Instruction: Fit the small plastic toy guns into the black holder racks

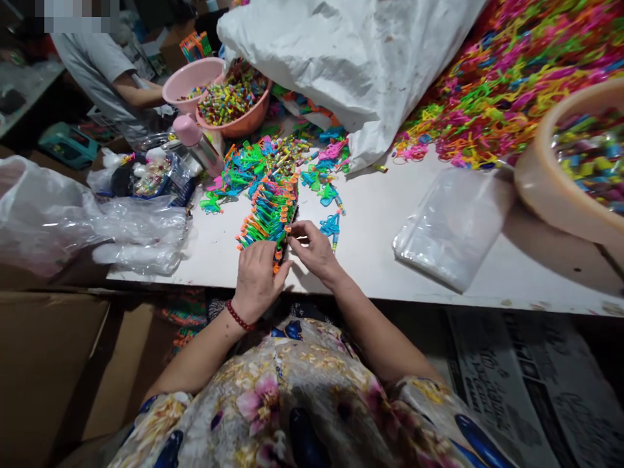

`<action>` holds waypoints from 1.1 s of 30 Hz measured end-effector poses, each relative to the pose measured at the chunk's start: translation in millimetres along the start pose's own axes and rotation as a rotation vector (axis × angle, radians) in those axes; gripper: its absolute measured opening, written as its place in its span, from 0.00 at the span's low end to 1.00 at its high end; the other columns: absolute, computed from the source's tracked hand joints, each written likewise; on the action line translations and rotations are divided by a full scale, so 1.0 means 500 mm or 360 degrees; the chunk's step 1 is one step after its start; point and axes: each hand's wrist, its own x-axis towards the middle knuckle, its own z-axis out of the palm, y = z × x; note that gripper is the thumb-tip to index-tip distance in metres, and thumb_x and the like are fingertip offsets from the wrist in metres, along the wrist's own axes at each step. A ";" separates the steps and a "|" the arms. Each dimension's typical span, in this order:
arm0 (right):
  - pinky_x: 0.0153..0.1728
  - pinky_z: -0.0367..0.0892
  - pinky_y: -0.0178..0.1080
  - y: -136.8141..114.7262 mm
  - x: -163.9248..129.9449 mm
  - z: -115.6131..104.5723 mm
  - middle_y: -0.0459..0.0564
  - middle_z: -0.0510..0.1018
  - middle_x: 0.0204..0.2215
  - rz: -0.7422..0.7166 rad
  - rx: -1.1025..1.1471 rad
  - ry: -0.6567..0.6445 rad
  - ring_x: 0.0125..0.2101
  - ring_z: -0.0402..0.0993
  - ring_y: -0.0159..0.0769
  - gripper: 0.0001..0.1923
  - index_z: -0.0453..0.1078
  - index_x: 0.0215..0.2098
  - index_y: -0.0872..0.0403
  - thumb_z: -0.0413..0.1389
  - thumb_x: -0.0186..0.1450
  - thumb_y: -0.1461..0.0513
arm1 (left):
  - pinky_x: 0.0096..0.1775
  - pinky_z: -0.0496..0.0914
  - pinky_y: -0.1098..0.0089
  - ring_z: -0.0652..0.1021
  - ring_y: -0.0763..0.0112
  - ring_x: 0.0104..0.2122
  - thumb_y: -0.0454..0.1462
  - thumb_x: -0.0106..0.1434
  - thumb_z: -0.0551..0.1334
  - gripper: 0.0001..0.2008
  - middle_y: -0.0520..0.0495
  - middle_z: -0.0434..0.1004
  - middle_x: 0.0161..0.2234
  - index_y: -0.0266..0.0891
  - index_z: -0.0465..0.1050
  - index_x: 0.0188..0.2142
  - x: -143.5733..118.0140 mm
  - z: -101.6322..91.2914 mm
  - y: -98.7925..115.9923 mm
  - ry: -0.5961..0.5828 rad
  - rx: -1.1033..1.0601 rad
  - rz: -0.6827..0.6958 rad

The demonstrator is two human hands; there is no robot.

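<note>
- The row [270, 211] of green, blue and orange pieces lies on the table [370, 260], just short of its near edge; its near end is partly hidden under the left hand [256, 276].
- The left hand lies palm down over that end, thumb toward the right hand [313, 250]; whether it grips or only steadies, I cannot tell.
- The right hand's thumb and forefinger are bent toward each other at the row's right side, beside an orange tip; whether they pinch it, I cannot tell.
- The dark strip along the row's right side is mostly covered and hard to make out.
- The far end runs up against the loose heap [248, 162], where single pieces blur together.
- The tub [531, 162] at right is cut off by the frame; the white sheet [351, 58] hides part of what lies behind.
- White tabletop shows between the right hand and the clear bags [451, 224], and between the row and the plastic wrap [141, 227] at left.
</note>
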 end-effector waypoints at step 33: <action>0.39 0.72 0.40 -0.003 0.008 0.046 0.52 0.75 0.36 -0.0370 -0.0452 0.0020 0.37 0.74 0.40 0.12 0.69 0.39 0.50 0.55 0.73 0.52 | 0.53 0.70 0.56 0.76 0.56 0.49 0.35 0.70 0.60 0.04 0.39 0.78 0.46 0.40 0.71 0.44 -0.001 0.023 -0.098 0.0107 -0.0079 0.0109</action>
